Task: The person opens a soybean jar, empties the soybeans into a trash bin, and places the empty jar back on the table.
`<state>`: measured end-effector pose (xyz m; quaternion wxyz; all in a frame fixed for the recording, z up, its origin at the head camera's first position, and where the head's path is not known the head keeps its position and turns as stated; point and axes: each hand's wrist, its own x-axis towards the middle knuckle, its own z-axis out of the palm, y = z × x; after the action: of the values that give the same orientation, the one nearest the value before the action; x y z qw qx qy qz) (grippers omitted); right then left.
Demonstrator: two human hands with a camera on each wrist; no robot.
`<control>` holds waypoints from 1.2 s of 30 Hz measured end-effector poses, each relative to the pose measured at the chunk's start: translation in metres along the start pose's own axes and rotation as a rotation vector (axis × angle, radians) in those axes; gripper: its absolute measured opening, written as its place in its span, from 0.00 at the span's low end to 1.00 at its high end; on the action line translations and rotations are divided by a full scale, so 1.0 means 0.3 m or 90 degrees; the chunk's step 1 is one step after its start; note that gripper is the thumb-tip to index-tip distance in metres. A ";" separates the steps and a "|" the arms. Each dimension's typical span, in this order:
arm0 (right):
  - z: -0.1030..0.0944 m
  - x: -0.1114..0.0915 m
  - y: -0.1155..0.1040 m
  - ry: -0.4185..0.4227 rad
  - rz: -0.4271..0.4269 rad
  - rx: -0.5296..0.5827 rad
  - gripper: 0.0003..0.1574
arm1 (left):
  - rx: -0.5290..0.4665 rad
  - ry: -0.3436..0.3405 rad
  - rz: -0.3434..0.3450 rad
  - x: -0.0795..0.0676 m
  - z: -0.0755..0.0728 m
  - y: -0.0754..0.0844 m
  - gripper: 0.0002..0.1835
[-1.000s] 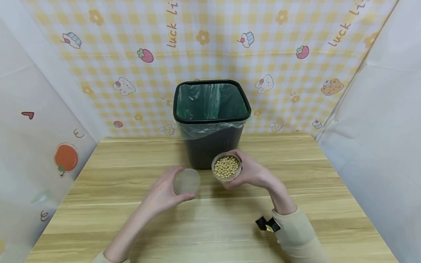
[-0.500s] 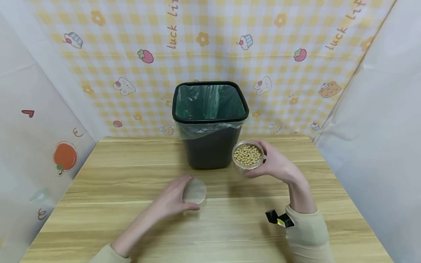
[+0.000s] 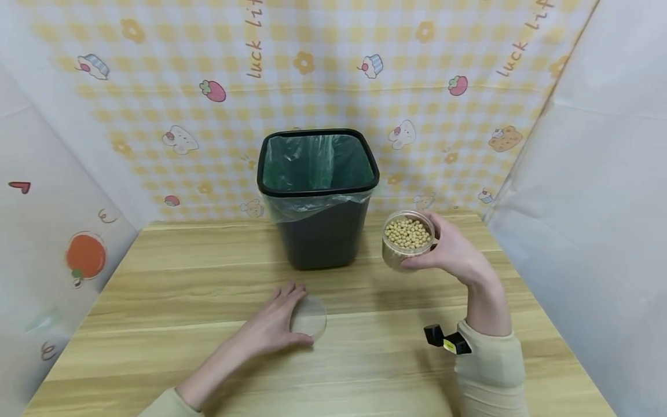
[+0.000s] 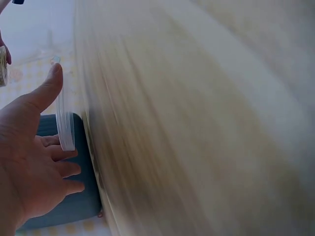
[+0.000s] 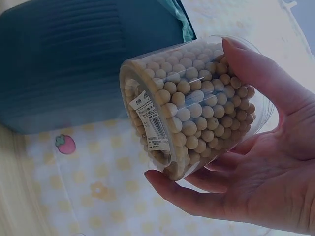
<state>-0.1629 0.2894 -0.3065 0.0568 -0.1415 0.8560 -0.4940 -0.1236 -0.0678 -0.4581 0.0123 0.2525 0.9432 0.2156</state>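
Observation:
My right hand (image 3: 455, 246) grips a clear plastic jar (image 5: 189, 105) full of small round beige balls (image 3: 408, 233), right of the bin. The jar's top is uncovered, and its base bears a white printed label (image 5: 150, 120). In the head view, my left hand (image 3: 273, 324) is low over the table by a round translucent lid (image 3: 311, 317). The left wrist view shows that lid edge-on between the raised thumb and the spread, nearly straight fingers (image 4: 66, 169), close to the tabletop.
A dark bin (image 3: 323, 234) lined with a clear bag stands at the back middle of the wooden table (image 3: 365, 370). A yellow checked cloth (image 3: 312, 69) hangs behind it, with white sheets on both sides. A small black device (image 3: 447, 340) is on the right wrist.
The right hand has carried the jar right and away, clear of the bin's front. The left hand has brought the lid slightly nearer and right, and its fingers have spread.

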 end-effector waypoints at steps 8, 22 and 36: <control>-0.027 -0.010 0.007 0.028 0.005 0.003 0.56 | -0.006 -0.040 -0.023 -0.008 0.011 0.001 0.58; -0.040 -0.022 0.009 0.053 0.012 0.017 0.56 | -0.020 -0.049 -0.014 -0.007 0.007 -0.005 0.59; -0.044 -0.040 -0.004 0.094 0.010 0.017 0.56 | -0.024 0.104 -0.040 0.025 -0.166 -0.050 0.49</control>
<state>-0.1545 0.3034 -0.2994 -0.0010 -0.0973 0.8522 -0.5141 -0.1438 -0.0957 -0.4186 -0.0536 0.2041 0.9443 0.2527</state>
